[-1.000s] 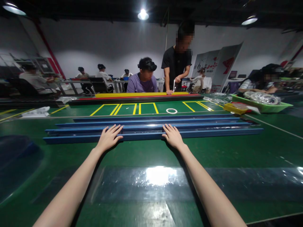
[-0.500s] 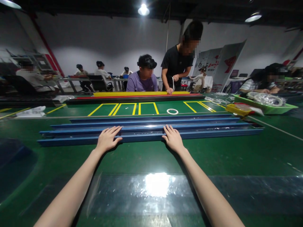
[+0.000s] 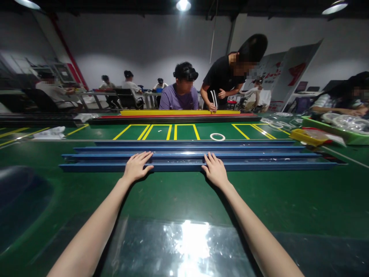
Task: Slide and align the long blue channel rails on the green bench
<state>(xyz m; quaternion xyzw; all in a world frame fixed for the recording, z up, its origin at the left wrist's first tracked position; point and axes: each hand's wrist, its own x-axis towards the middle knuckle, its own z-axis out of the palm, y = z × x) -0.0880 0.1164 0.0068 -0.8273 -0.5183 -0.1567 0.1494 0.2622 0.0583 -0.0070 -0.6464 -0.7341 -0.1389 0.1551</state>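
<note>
Long blue channel rails [image 3: 178,167] lie side by side across the green table [image 3: 178,196], with clear film along parts of them. My left hand [image 3: 137,165] rests on the front rails left of centre, its fingers stretched forward and its thumb out to the side. Right of centre, my right hand [image 3: 215,168] lies on the same rails with its fingers spread. Both palms face down, and neither hand is wrapped round a rail. Both forearms reach in over a sheet of clear film [image 3: 150,246] on the near side of the table.
Yellow tape outlines [image 3: 175,132] and a white ring [image 3: 217,137] lie beyond the rails. Farther back are yellow bars [image 3: 178,112] and black bars [image 3: 173,119]. A green tray [image 3: 346,134] holds coiled rings at right. A standing co-worker [image 3: 221,80] holds white strips.
My view has turned slightly left, and the blue rails appear more level. Both hands stay on the rails. The standing co-worker leans further over, with the white strips held differently.
</note>
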